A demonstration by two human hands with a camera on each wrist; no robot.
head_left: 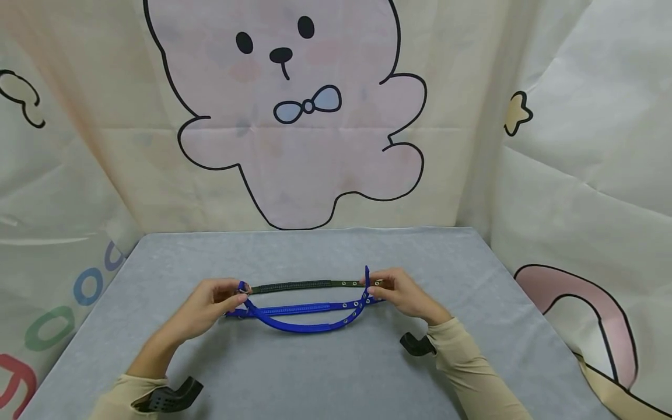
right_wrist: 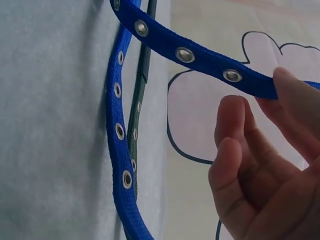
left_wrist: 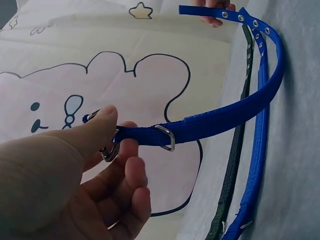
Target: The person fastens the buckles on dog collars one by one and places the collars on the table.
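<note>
A blue collar [head_left: 310, 328] hangs in a sagging curve between both hands. My left hand [head_left: 214, 304] pinches its buckle end between thumb and fingers; a metal D-ring [left_wrist: 167, 138] shows just beyond the fingertips. Its eyelet end is pinched by my right hand [head_left: 397, 293], the tip sticking up past the fingers, and metal eyelets [right_wrist: 185, 55] run along the strap. Behind it, on the table, lie a second blue collar [head_left: 296, 310] and a dark green collar [head_left: 294, 286], roughly side by side. The held buckle is partly hidden by the left thumb.
A grey cloth covers the table [head_left: 315, 373]. At its back hangs a curtain [head_left: 446, 210] printed with a cartoon bear, and printed cloth also flanks both sides. Black wrist mounts [head_left: 175, 398] sit on both sleeves.
</note>
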